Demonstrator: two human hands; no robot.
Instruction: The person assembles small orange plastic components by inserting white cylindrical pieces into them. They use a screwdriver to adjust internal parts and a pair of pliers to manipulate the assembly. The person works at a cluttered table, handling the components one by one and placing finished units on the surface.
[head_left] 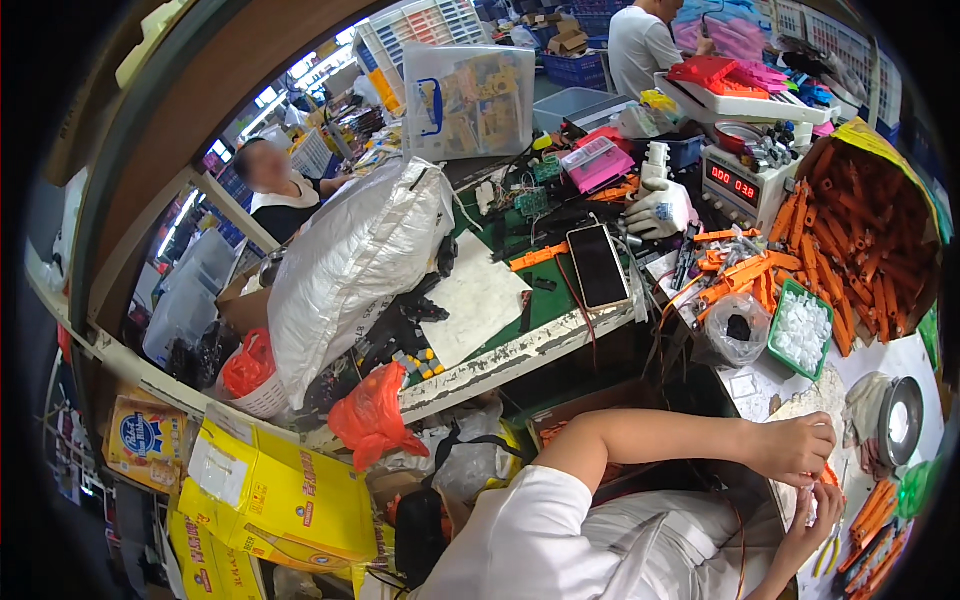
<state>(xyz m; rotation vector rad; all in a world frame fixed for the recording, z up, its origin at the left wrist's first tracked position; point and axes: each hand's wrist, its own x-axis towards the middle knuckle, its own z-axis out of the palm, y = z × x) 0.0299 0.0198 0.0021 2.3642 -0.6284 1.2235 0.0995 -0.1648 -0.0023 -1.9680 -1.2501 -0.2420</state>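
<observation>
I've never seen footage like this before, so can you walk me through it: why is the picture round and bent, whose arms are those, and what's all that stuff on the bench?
The picture comes from a wide fisheye camera worn on a person's head and looking down, so straight edges curve near the rim. The arms at the bottom are that person's own. The left hand and right hand meet over the white work surface and seem to pinch a small orange piece, too tiny to identify. Nearby lie a green tray of white parts, a sack of orange plastic pieces, a phone, a digital scale and a big silvery bag. Other people work in the background.
</observation>
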